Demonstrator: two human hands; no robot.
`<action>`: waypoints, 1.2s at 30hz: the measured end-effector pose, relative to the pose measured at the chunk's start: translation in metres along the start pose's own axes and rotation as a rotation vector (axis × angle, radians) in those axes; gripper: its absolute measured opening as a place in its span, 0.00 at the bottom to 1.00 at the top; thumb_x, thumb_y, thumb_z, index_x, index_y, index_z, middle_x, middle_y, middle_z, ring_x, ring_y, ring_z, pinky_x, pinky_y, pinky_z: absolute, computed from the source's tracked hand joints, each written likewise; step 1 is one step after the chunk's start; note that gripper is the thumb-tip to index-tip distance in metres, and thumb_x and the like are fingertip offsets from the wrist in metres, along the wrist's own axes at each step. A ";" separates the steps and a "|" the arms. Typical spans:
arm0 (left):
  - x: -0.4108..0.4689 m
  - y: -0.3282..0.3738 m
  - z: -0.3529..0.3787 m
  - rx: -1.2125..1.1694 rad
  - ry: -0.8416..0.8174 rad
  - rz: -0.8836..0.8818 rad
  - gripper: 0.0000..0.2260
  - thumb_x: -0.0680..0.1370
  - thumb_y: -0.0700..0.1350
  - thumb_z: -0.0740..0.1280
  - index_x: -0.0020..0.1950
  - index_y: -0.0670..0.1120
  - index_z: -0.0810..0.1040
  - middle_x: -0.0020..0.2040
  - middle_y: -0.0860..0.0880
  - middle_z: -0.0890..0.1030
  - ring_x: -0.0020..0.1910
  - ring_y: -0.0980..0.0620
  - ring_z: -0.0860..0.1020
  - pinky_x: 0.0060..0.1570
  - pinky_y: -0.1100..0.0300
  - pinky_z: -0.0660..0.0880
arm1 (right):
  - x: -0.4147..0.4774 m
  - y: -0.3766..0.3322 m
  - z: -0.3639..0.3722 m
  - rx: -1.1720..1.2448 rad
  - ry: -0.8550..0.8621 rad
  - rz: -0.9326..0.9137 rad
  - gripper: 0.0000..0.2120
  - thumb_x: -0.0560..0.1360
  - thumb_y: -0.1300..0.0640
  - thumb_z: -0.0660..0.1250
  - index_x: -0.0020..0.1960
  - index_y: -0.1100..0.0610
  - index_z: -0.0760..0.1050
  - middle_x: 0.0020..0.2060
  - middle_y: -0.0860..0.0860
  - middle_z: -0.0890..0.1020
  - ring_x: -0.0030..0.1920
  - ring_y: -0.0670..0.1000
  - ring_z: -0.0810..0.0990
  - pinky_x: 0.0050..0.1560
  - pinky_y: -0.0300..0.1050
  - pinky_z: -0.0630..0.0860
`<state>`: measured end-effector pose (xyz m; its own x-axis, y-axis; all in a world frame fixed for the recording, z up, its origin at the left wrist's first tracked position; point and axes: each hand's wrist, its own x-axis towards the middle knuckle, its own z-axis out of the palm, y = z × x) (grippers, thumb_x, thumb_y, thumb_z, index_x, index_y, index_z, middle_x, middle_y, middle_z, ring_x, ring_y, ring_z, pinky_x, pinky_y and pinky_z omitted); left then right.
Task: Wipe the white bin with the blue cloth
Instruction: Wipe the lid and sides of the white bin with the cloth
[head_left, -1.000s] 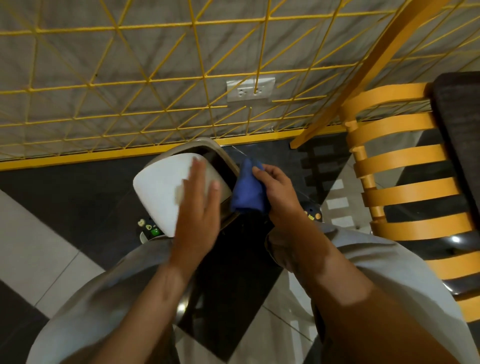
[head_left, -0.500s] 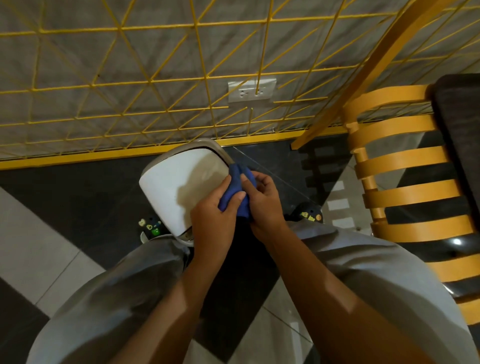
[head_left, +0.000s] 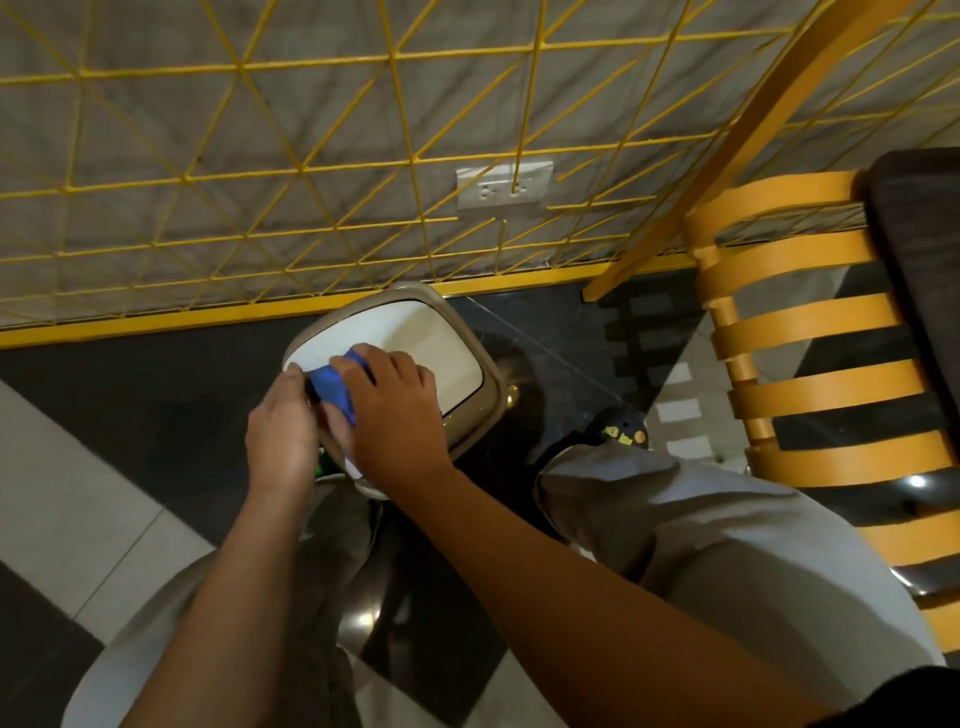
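Observation:
The white bin (head_left: 431, 338) stands on the dark floor by the wall, its white lid framed by a beige rim. A blue cloth (head_left: 332, 387) lies on the lid's near left part. My right hand (head_left: 395, 415) covers the cloth with its fingers curled over it, pressing it to the lid. My left hand (head_left: 283, 431) curls over the bin's near left edge, with its fingertips against the end of the cloth. Most of the cloth is hidden under my right hand.
A yellow wire grid (head_left: 363, 182) and a wall socket (head_left: 504, 184) run behind the bin. An orange slatted chair (head_left: 810, 374) stands close on the right. My knees in grey shorts and a black shoe (head_left: 618, 428) flank the bin.
The lid has gone from tilted up to lying flat on the bin. Both hands moved left with the cloth, and my right hand now lies over it on the lid.

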<state>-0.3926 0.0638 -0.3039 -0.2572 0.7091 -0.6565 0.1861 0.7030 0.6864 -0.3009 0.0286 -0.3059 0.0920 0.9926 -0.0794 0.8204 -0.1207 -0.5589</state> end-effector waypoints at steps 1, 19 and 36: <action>0.000 -0.001 0.001 -0.008 -0.002 -0.012 0.19 0.71 0.61 0.59 0.56 0.53 0.78 0.56 0.47 0.80 0.55 0.47 0.78 0.62 0.45 0.71 | -0.003 0.001 0.002 -0.029 -0.029 -0.033 0.23 0.76 0.51 0.63 0.69 0.56 0.66 0.67 0.56 0.70 0.66 0.57 0.68 0.66 0.52 0.63; -0.014 -0.009 0.036 0.821 0.016 0.554 0.29 0.79 0.57 0.49 0.75 0.41 0.53 0.76 0.35 0.45 0.74 0.35 0.44 0.71 0.40 0.47 | 0.008 0.102 -0.044 1.012 0.130 0.740 0.15 0.76 0.57 0.65 0.62 0.55 0.69 0.61 0.56 0.75 0.58 0.54 0.77 0.50 0.44 0.76; 0.001 -0.033 0.041 1.281 0.087 0.895 0.30 0.76 0.62 0.51 0.73 0.45 0.64 0.73 0.35 0.62 0.70 0.29 0.59 0.56 0.27 0.64 | 0.061 0.100 -0.014 0.256 -0.118 0.345 0.18 0.79 0.58 0.58 0.69 0.57 0.68 0.66 0.60 0.70 0.66 0.59 0.69 0.67 0.47 0.63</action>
<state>-0.3598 0.0436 -0.3398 0.3306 0.9325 -0.1453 0.9432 -0.3211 0.0854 -0.2055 0.0776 -0.3549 0.2591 0.8870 -0.3822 0.5856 -0.4589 -0.6682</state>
